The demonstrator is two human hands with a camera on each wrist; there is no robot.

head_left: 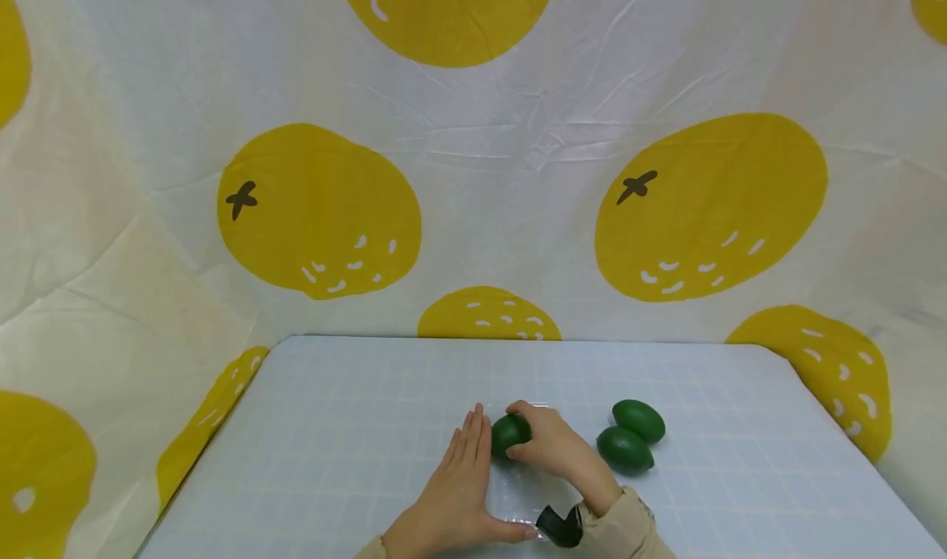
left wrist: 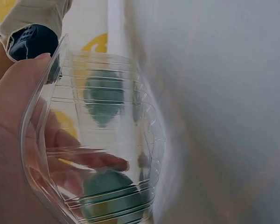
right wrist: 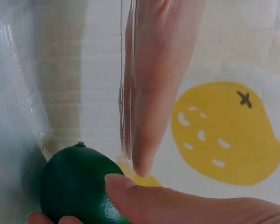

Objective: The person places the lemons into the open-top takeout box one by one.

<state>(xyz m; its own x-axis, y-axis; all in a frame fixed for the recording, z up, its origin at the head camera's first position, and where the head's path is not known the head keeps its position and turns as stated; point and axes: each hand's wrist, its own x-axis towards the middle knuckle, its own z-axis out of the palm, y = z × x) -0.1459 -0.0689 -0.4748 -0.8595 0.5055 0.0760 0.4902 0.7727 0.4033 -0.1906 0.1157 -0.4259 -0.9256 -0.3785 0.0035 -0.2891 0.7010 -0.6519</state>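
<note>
A clear plastic container (head_left: 518,493) stands near the front of the table. My left hand (head_left: 460,493) lies along its left side with straight fingers, the thumb spread across the near edge. Inside the far part of the container, my right hand (head_left: 551,444) grips a dark green lime (head_left: 510,436) between thumb and fingers. That lime (right wrist: 77,184) shows its small stem end in the right wrist view, with the thumb pressed on it. Through the see-through container wall (left wrist: 25,121) in the left wrist view, the right fingers and the lime appear blurred.
Two more green limes, one farther back (head_left: 639,421) and one nearer (head_left: 625,450), lie touching each other right of the container. A pale checked cloth (head_left: 333,436) covers the table. Behind it hangs a white curtain (head_left: 510,214) printed with yellow fruit.
</note>
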